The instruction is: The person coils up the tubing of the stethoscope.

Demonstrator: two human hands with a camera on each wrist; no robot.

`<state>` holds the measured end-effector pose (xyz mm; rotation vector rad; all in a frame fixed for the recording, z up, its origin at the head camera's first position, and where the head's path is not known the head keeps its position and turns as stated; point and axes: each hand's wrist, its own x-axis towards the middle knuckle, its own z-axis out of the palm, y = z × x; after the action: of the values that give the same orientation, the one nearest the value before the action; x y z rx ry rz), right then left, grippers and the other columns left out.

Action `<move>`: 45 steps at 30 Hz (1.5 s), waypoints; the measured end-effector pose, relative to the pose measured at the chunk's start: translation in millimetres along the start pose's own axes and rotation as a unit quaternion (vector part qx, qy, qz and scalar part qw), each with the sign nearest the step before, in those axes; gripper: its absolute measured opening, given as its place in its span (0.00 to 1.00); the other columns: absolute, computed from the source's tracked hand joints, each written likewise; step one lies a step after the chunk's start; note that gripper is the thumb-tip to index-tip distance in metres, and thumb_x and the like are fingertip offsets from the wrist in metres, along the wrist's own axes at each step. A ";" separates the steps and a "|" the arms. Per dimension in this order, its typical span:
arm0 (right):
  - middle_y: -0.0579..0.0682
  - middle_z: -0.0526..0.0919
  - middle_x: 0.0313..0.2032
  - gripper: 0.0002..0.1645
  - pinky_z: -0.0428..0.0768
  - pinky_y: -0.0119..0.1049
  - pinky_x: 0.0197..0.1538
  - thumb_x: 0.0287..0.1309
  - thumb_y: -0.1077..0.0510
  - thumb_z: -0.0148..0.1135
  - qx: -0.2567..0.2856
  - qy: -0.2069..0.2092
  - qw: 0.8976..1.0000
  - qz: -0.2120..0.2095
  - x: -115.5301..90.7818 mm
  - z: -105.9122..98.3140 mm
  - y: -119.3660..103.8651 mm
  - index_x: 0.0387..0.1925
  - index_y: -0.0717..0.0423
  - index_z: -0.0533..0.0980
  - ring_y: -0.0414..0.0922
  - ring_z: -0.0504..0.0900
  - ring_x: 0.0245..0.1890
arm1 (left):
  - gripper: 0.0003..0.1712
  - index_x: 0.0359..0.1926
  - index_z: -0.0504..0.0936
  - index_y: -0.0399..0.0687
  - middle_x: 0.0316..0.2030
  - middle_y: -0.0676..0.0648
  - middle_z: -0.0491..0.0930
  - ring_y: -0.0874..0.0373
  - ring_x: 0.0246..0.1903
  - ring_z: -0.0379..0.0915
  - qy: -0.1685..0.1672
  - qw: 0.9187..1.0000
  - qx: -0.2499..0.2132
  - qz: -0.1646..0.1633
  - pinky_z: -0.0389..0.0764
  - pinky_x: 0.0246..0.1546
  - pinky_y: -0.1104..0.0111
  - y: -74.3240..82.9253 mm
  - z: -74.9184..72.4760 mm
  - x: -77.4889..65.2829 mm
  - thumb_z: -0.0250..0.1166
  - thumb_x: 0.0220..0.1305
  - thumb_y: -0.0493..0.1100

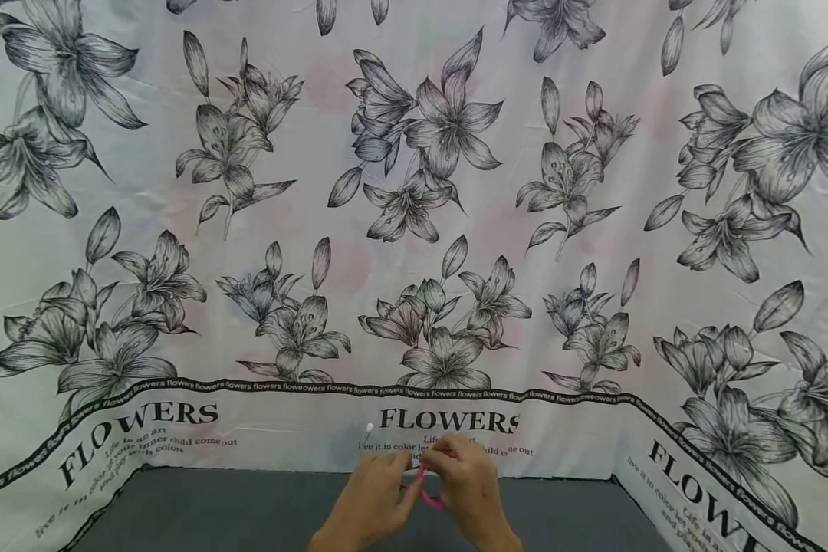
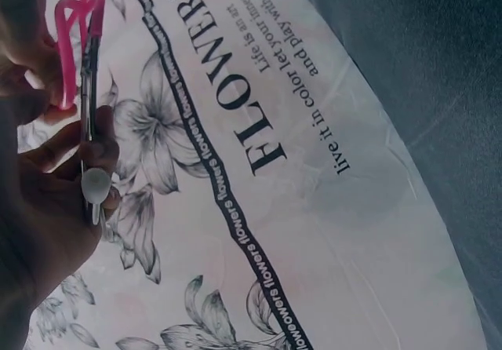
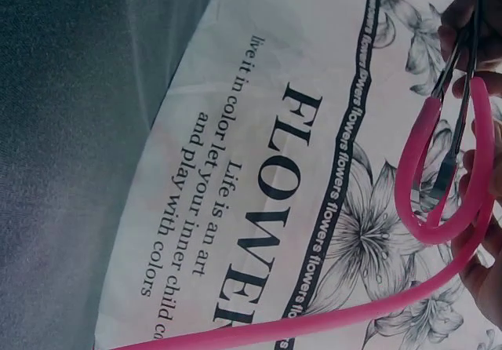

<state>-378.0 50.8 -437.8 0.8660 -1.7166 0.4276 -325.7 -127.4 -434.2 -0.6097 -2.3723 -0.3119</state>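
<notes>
A stethoscope with bright pink tubing (image 3: 353, 312) is up in front of me, between both hands. My left hand (image 1: 372, 494) grips its metal ear tubes (image 2: 88, 91); a whitish eartip (image 2: 96, 185) sticks out past those fingers. On the right side, my right hand (image 1: 465, 487) holds the pink tubing close to where it meets the metal. In the right wrist view the tubing bends into a loop (image 3: 439, 236), and one length runs off toward the lower left. The chest piece cannot be made out.
A dark grey tabletop (image 1: 248, 506) lies below the hands. Behind and at both sides hangs a white cloth (image 1: 297, 429) printed with black lilies and the word FLOWERS, its lower edge meeting the table.
</notes>
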 end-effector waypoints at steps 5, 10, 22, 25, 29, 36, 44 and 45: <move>0.39 0.81 0.28 0.16 0.74 0.31 0.29 0.32 0.63 0.84 -0.016 0.009 1.000 0.013 0.8 0.4 -3.1 0.25 0.42 0.88 0.37 0.78 0.28 | 0.09 0.41 0.81 0.51 0.31 0.55 0.87 0.68 0.25 0.73 0.016 1.000 0.002 -0.003 0.65 0.32 0.71 3.5 -1.3 0.2 0.65 0.73 0.50; 0.40 0.81 0.28 0.18 0.75 0.30 0.29 0.31 0.66 0.85 -0.022 0.009 0.999 0.022 1.2 -2.6 -4.3 0.25 0.43 0.87 0.37 0.77 0.27 | 0.09 0.39 0.80 0.52 0.28 0.57 0.85 0.69 0.24 0.70 0.032 0.999 0.002 -0.008 0.65 0.32 0.72 4.4 0.3 2.1 0.68 0.71 0.51; 0.38 0.81 0.29 0.20 0.76 0.22 0.31 0.30 0.68 0.85 0.017 -0.001 1.000 0.012 -2.5 -3.8 -4.2 0.28 0.45 0.89 0.33 0.77 0.28 | 0.14 0.34 0.78 0.54 0.20 0.62 0.77 0.74 0.20 0.55 0.067 0.997 -0.003 -0.029 0.53 0.30 0.77 0.4 4.7 -4.5 0.72 0.66 0.55; 0.38 0.80 0.30 0.20 0.73 0.18 0.32 0.33 0.69 0.84 0.048 -0.003 0.998 0.027 -2.5 -3.1 -3.4 0.29 0.46 0.89 0.32 0.76 0.29 | 0.13 0.34 0.81 0.54 0.21 0.62 0.77 0.74 0.20 0.53 0.066 0.997 -0.013 -0.028 0.52 0.30 0.78 -1.5 3.9 -3.7 0.71 0.66 0.55; 0.39 0.80 0.31 0.18 0.71 0.15 0.34 0.37 0.70 0.83 0.084 -0.008 0.996 0.044 0.4 -2.7 -1.2 0.31 0.49 0.89 0.31 0.76 0.30 | 0.13 0.31 0.85 0.55 0.23 0.61 0.81 0.74 0.20 0.57 0.077 0.997 -0.012 -0.015 0.55 0.30 0.77 -3.7 1.5 0.5 0.71 0.67 0.55; 0.41 0.82 0.33 0.19 0.75 0.15 0.36 0.46 0.71 0.77 0.139 -0.042 0.987 0.065 0.4 -4.1 -0.1 0.41 0.53 0.88 0.31 0.80 0.31 | 0.13 0.28 0.88 0.54 0.25 0.58 0.86 0.71 0.21 0.69 0.086 0.996 0.019 0.014 0.61 0.30 0.76 -8.5 -2.0 2.2 0.71 0.66 0.54; 0.48 0.87 0.39 0.24 0.86 0.27 0.40 0.50 0.79 0.70 0.243 -0.086 0.960 0.110 -2.1 -7.7 8.3 0.46 0.56 0.85 0.36 0.87 0.37 | 0.14 0.25 0.86 0.57 0.19 0.62 0.79 0.74 0.20 0.61 0.074 0.997 0.018 0.020 0.59 0.30 0.77 -12.3 -8.0 -0.4 0.71 0.67 0.55; 0.48 0.87 0.38 0.24 0.87 0.27 0.40 0.50 0.79 0.69 0.247 -0.086 0.958 0.114 -2.0 -8.9 9.9 0.45 0.56 0.85 0.37 0.87 0.37 | 0.14 0.25 0.86 0.57 0.19 0.62 0.79 0.75 0.20 0.60 0.076 0.997 0.018 0.023 0.58 0.30 0.78 -11.9 -8.5 -0.6 0.71 0.67 0.55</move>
<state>-379.0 64.0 -435.5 1.0862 -1.9112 0.9932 -326.7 -141.0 -428.9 -0.6016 -2.2093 -0.2846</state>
